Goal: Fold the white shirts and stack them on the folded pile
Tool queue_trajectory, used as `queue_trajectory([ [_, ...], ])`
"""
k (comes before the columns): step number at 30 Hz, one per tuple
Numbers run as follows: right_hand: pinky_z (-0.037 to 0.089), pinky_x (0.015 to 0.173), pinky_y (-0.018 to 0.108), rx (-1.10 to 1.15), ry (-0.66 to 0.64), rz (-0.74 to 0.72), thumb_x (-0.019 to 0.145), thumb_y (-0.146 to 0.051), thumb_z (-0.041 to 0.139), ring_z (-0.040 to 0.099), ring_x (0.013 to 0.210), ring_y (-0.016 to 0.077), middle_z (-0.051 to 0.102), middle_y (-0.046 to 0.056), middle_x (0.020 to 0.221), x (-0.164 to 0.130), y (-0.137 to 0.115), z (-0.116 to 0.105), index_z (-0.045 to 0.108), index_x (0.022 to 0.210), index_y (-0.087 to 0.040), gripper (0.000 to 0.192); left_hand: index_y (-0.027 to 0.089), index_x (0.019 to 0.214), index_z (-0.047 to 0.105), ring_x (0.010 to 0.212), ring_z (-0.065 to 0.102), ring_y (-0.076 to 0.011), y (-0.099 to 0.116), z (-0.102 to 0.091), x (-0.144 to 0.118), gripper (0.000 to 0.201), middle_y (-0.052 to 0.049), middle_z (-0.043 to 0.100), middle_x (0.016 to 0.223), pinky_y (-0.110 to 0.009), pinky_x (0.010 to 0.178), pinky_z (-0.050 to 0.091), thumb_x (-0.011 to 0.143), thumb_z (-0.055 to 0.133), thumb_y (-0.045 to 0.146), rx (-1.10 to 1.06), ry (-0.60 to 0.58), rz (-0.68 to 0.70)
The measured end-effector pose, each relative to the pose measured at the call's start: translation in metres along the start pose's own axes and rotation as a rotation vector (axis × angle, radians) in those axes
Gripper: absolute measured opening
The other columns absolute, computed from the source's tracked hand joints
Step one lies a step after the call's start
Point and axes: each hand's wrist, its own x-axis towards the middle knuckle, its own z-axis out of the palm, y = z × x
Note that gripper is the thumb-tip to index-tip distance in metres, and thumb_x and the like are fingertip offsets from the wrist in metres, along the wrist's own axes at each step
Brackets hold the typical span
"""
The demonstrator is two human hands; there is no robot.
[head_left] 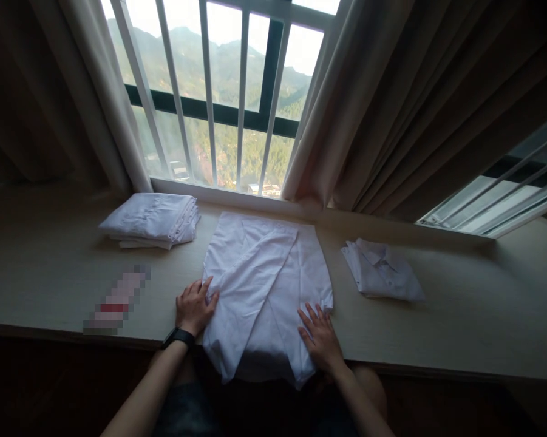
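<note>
— Hands first: where are they?

— Both lie flat on a white shirt (264, 285) spread across the middle of the bench (473, 315). The left hand (193, 307) rests on the shirt's left edge, fingers loosely spread, palm down, a dark watch (178, 337) at the wrist. The right hand (321, 340) presses the lower right part of the cloth, fingers spread and pointing away from the person. Neither pinches anything.

— And the shirt itself?

— Partly folded, its sides turned inward; its lower end hangs over the bench's near edge, its top reaches almost to the far edge under the window (227, 91).

— Anything else on the bench?

— A stack of folded white cloth (152, 220) towards the far left, well apart from the shirt. A single folded shirt (382, 270) lies to the right, near but not touching. Curtains (405, 103) hang on both sides of the window.
</note>
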Motion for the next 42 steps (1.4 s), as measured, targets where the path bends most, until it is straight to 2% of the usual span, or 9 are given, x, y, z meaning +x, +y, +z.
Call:
queue_trajectory([
  [5, 0.022, 0.121, 0.059, -0.071, 0.018, 0.003, 0.099, -0.042, 0.042, 0.021, 0.152, 0.0323, 0.033, 0.001, 0.162, 0.002, -0.006, -0.003, 0.047, 0.15, -0.032, 0.052, 0.024, 0.138, 0.059, 0.131, 0.05, -0.0342, 0.003, -0.008, -0.009, 0.049, -0.016, 0.051, 0.148, -0.053, 0.106, 0.039, 0.093, 0.05, 0.042, 0.013, 0.075, 0.038],
  [10, 0.02, 0.122, 0.057, -0.1, 0.044, 0.006, 0.099, -0.042, 0.043, 0.02, 0.153, 0.0314, 0.036, 0.0, 0.161, 0.0, -0.008, -0.003, 0.049, 0.148, -0.033, 0.051, 0.025, 0.138, 0.059, 0.146, 0.037, -0.026, 0.038, -0.014, -0.005, 0.044, -0.008, 0.047, 0.154, -0.05, 0.122, 0.02, 0.098, 0.041, 0.028, -0.029, -0.006, 0.528],
  [12, 0.019, 0.122, 0.058, -0.108, 0.048, 0.015, 0.098, -0.042, 0.044, 0.017, 0.153, 0.0325, 0.036, -0.001, 0.161, -0.001, -0.009, -0.002, 0.049, 0.149, -0.034, 0.051, 0.024, 0.143, 0.055, 0.149, 0.032, -0.026, 0.06, -0.007, 0.007, 0.047, -0.007, 0.043, 0.157, -0.049, 0.123, 0.02, 0.099, 0.04, 0.032, -0.031, -0.094, 0.598],
  [17, 0.018, 0.121, 0.062, -0.116, 0.037, 0.022, 0.098, -0.041, 0.044, 0.015, 0.154, 0.0335, 0.032, -0.003, 0.162, 0.0, -0.007, 0.001, 0.043, 0.151, -0.037, 0.053, 0.023, 0.153, 0.041, 0.152, 0.023, -0.0304, 0.092, 0.025, 0.047, 0.057, -0.01, 0.031, 0.163, -0.053, 0.122, 0.017, 0.101, 0.036, 0.044, 0.011, -0.333, 0.441],
  [20, 0.02, 0.12, 0.062, -0.113, 0.05, 0.006, 0.097, -0.042, 0.045, 0.015, 0.153, 0.0344, 0.032, -0.004, 0.162, 0.0, -0.005, 0.003, 0.043, 0.151, -0.039, 0.054, 0.027, 0.155, 0.038, 0.152, 0.02, -0.0355, 0.089, 0.041, 0.056, 0.06, -0.012, 0.027, 0.165, -0.058, 0.12, 0.016, 0.101, 0.032, 0.051, 0.018, -0.332, 0.338],
  [24, 0.022, 0.12, 0.06, -0.112, 0.138, 0.0, 0.095, -0.044, 0.051, 0.012, 0.154, 0.0356, 0.03, -0.003, 0.163, -0.002, -0.003, 0.003, 0.048, 0.148, -0.039, 0.053, 0.045, 0.151, 0.039, 0.152, 0.014, -0.0426, 0.08, 0.047, 0.054, 0.056, -0.001, 0.027, 0.165, -0.07, 0.116, 0.004, 0.097, 0.036, 0.06, 0.0, -0.299, 0.326],
  [31, 0.027, 0.121, 0.052, -0.088, 0.306, 0.125, 0.096, -0.045, 0.048, 0.018, 0.153, 0.0331, 0.032, 0.006, 0.163, 0.0, 0.002, 0.008, 0.052, 0.148, -0.025, 0.055, 0.041, 0.153, 0.038, 0.155, 0.009, -0.0335, 0.086, 0.044, 0.046, 0.054, 0.0, 0.019, 0.168, -0.063, 0.12, -0.003, 0.099, 0.038, 0.048, 0.0, -0.202, 0.44],
  [37, 0.025, 0.119, 0.056, -0.064, 0.204, 0.172, 0.098, -0.042, 0.046, 0.022, 0.151, 0.0354, 0.037, 0.006, 0.16, 0.003, -0.002, 0.009, 0.055, 0.145, -0.028, 0.05, 0.037, 0.152, 0.04, 0.152, 0.02, -0.0363, 0.094, 0.037, 0.038, 0.054, -0.005, 0.029, 0.165, -0.067, 0.118, 0.009, 0.1, 0.033, 0.052, -0.04, -0.371, 0.357],
  [42, 0.026, 0.12, 0.055, 0.069, 0.252, 0.161, 0.099, -0.041, 0.043, 0.026, 0.15, 0.0316, 0.044, 0.008, 0.155, 0.002, 0.007, 0.007, 0.057, 0.143, -0.022, 0.05, 0.024, 0.149, 0.045, 0.149, 0.03, -0.0312, 0.082, -0.001, 0.003, 0.054, -0.011, 0.036, 0.161, -0.055, 0.12, 0.024, 0.096, 0.044, 0.034, -0.195, -0.097, 0.283],
])
